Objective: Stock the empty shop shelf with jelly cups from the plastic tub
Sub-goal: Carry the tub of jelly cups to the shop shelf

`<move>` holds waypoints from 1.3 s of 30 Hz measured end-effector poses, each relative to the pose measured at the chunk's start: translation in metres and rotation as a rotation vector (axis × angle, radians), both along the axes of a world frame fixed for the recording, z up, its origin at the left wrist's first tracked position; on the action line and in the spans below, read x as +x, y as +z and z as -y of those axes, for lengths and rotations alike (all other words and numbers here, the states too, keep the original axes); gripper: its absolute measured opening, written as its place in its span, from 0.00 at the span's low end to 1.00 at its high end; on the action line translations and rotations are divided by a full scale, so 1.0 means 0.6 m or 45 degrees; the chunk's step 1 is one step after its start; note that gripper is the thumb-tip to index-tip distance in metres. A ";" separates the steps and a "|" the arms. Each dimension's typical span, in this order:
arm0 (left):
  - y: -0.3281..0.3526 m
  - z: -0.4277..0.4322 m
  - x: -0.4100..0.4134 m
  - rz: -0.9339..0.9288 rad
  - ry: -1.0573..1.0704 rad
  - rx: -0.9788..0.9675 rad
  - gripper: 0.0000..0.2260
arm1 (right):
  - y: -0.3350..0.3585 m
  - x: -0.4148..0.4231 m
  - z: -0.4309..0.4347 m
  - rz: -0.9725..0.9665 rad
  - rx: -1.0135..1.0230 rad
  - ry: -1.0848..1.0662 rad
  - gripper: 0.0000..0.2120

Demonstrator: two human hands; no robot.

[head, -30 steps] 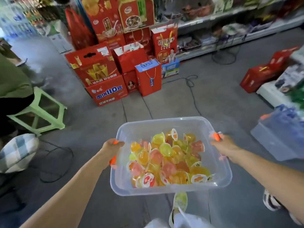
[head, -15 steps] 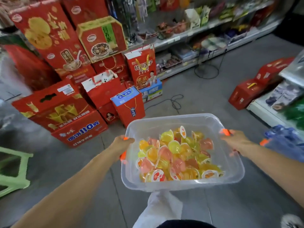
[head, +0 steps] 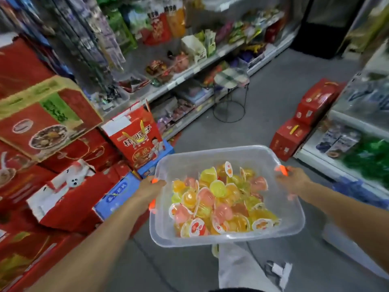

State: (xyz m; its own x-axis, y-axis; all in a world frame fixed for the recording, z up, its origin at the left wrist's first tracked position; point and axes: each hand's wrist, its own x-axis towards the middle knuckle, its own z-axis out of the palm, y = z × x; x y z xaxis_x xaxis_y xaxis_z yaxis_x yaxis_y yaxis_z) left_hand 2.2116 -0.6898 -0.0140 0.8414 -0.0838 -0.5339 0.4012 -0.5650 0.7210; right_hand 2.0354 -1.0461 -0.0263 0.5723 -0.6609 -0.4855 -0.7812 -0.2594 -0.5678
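I carry a clear plastic tub [head: 212,157] in front of me, above the grey shop floor. Inside it lies a heap of several yellow, orange and pink jelly cups [head: 219,201]. My left hand [head: 150,187] grips the tub's left rim and my right hand [head: 293,182] grips its right rim, both with orange nails. No empty shelf shows clearly in this view.
Stacked red gift boxes [head: 52,144] and a blue box [head: 117,192] crowd the left. Stocked shelves [head: 189,76] run along the back, with a wire stool [head: 230,95] before them. Red boxes [head: 303,121] and another shelf [head: 355,144] stand at right. Grey aisle floor [head: 263,102] lies ahead.
The view has swung right and forward along the aisle; the red boxes now sit closer at left. Both hands keep their hold on the tub.
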 end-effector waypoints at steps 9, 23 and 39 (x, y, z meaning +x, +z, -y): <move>-0.017 0.238 0.353 -0.103 -0.067 -0.040 0.22 | -0.001 0.300 0.221 0.084 0.020 -0.157 0.06; -0.061 0.619 0.864 -0.176 -0.194 -0.107 0.13 | -0.016 0.759 0.587 0.086 -0.009 -0.204 0.12; -0.114 1.008 1.257 -0.169 0.077 -0.039 0.10 | -0.056 1.286 1.028 0.041 -0.019 0.081 0.05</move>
State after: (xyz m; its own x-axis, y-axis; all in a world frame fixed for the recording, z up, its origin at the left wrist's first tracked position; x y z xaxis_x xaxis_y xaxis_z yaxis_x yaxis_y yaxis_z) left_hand 2.9660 -1.2945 -0.0822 0.7676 -0.0531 -0.6388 0.5268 -0.5155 0.6759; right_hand 2.8068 -1.6629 -0.0599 0.6288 -0.6297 -0.4563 -0.7440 -0.3167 -0.5883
